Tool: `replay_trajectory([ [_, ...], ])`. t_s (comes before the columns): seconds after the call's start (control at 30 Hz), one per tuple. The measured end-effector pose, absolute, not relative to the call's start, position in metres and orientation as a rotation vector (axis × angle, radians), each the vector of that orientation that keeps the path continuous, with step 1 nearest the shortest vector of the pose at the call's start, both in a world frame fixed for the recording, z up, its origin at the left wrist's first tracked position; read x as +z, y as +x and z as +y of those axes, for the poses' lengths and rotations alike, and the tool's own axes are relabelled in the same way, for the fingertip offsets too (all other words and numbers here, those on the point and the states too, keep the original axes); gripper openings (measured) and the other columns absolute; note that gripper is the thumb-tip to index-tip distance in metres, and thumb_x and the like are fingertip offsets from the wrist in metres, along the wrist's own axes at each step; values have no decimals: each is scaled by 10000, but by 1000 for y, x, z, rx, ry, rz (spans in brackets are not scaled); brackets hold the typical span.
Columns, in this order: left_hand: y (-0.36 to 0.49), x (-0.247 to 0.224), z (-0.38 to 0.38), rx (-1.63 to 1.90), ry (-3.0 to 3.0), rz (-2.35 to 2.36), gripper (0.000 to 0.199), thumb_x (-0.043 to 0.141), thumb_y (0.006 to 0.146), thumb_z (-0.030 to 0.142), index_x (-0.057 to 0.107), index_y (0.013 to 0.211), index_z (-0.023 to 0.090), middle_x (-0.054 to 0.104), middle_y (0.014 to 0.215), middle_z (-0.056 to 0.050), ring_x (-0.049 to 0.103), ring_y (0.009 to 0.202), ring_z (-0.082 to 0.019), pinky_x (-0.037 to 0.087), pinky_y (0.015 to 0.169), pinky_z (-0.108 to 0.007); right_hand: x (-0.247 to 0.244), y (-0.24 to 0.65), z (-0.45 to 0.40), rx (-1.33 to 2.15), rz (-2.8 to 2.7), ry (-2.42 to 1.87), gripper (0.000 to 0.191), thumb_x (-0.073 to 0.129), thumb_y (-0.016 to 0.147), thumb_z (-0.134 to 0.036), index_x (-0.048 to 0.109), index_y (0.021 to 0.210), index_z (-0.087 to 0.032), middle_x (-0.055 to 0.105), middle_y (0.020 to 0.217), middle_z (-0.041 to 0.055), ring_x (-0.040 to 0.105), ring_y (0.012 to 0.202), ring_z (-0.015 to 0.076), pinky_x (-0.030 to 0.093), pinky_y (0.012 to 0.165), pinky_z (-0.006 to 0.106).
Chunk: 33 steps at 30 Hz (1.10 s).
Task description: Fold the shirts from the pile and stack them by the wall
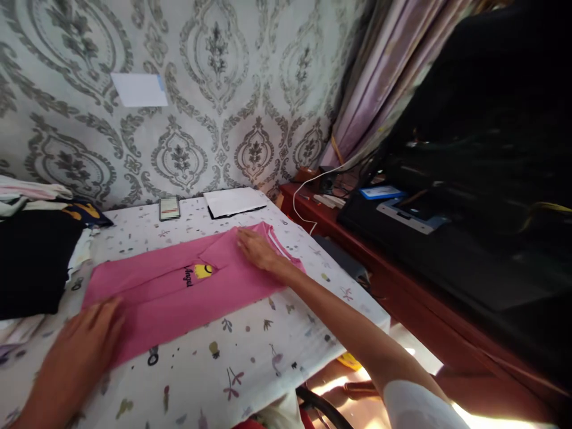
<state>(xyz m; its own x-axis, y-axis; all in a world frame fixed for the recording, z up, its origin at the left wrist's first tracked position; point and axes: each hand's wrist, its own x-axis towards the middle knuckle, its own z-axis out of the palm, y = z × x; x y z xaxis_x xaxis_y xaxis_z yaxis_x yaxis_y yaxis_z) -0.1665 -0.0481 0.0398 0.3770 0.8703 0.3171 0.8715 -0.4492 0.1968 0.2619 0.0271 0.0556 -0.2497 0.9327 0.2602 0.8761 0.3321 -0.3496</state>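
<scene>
A pink T-shirt (170, 310) lies on the table with its long sides folded inward over the middle. Between the folds a yellow print and the dark word "Angel" show. The neckband is at the right end. My right hand (259, 249) lies flat on the shirt near the neckband, fingers stretched out. At the shirt's near left corner is my left hand (84, 339), palm down with fingers extended, a little blurred. It touches or hovers just over the cloth edge; I cannot tell which.
A stack of clothes with a black garment (36, 262) on it stands at the left. Toward the wall lie a small framed card-like item (169, 208) and white papers (235, 202). The patterned tablecloth (201, 381) covers the table. To the right, a dark red desk (326, 217) holds a large black screen (469, 149).
</scene>
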Motion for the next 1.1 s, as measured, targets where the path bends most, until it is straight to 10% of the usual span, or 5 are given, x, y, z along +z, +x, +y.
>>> replay_trajectory([
  [0.27, -194, -4, -37, -352, -2553, -1441, 521, 281, 961, 356, 608, 1351, 245, 537, 1504, -82, 426, 1442, -294, 364, 1135, -514, 36, 247, 62, 342, -2250, -1875, 675, 342, 1034, -480, 304, 1564, -64, 241, 1646, 205, 185, 1540, 322, 123, 1235, 548],
  [0.53, -176, 18, -42, -464, -2487, -1498, 509, 302, 991, 418, 570, 1367, 203, 606, 1421, -133, 541, 1330, -316, 398, 1104, -512, 51, 256, 46, 88, -1923, -1996, 411, 352, 1032, -267, 588, 1335, -119, 607, 1365, 180, 562, 1250, 270, 428, 1025, 371],
  [0.83, -5, 88, 52, -870, -3151, -1414, 271, 430, 972, 339, 633, 1113, 227, 720, 1136, -68, 669, 1050, -233, 538, 910, -376, 58, 260, 57, 196, -1792, -2114, 221, 523, 945, -234, 707, 1023, -139, 729, 1105, 131, 624, 1061, 251, 442, 875, 334],
  [1.1, 102, 58, 136, -743, -3227, -991, 246, 559, 870, 172, 658, 1091, 217, 686, 1152, -81, 589, 1150, -261, 450, 1056, -446, 51, 266, 53, 322, -1634, -1889, 163, 498, 897, -185, 649, 957, -188, 723, 923, 52, 636, 823, 195, 440, 717, 295],
])
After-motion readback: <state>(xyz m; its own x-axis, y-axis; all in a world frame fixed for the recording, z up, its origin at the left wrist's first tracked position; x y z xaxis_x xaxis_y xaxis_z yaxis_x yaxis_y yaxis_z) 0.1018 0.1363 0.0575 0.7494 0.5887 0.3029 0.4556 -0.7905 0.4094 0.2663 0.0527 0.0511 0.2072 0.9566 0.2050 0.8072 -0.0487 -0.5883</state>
